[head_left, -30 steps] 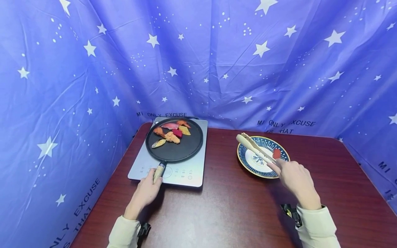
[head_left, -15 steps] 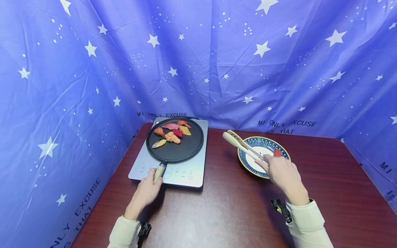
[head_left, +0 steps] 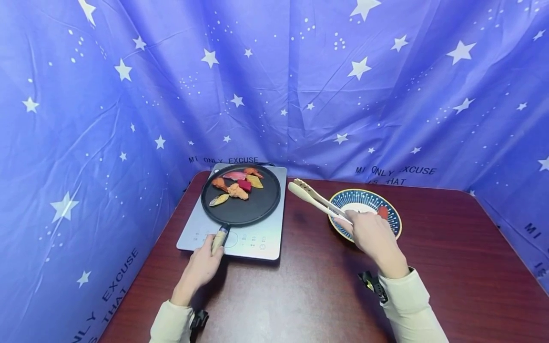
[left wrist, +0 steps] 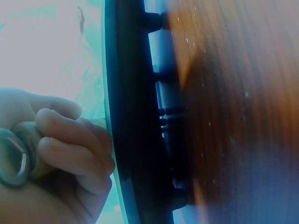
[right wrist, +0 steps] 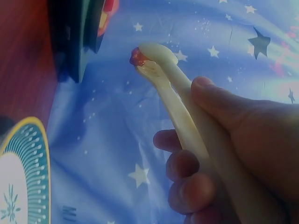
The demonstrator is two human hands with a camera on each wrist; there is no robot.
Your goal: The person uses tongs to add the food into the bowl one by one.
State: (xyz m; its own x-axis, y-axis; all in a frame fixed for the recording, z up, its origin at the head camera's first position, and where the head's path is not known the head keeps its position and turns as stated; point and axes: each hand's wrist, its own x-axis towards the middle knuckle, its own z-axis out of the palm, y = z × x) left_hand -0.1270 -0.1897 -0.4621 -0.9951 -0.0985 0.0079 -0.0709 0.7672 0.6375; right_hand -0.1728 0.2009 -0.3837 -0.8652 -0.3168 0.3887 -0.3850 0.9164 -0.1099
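My left hand (head_left: 200, 265) grips the wooden handle (head_left: 218, 241) of a round black frying pan (head_left: 257, 208); in the left wrist view its fingers (left wrist: 74, 151) curl round the handle. Several food pieces, among them a yellow one (head_left: 254, 181) and a dark red cube (head_left: 244, 186), sit in the pan. My right hand (head_left: 374, 237) holds cream-coloured tongs (head_left: 312, 196), their head pointing left towards the pan. In the right wrist view, a small reddish piece (right wrist: 137, 57) is pinched at the tongs' tips. Below the right hand is a blue-patterned plate (head_left: 392, 224) bearing a red piece (head_left: 382, 212).
The pan rests on a silver induction cooker (head_left: 272, 238) at the left of the dark red wooden table (head_left: 317, 295). A blue star-printed curtain (head_left: 274, 85) closes off the back and sides. A band with a black device (head_left: 374, 286) is on the right wrist.
My right hand has carried the tongs leftward from over the plate towards the pan, their head now past the plate's left rim. My left hand and the pan have stayed in place.
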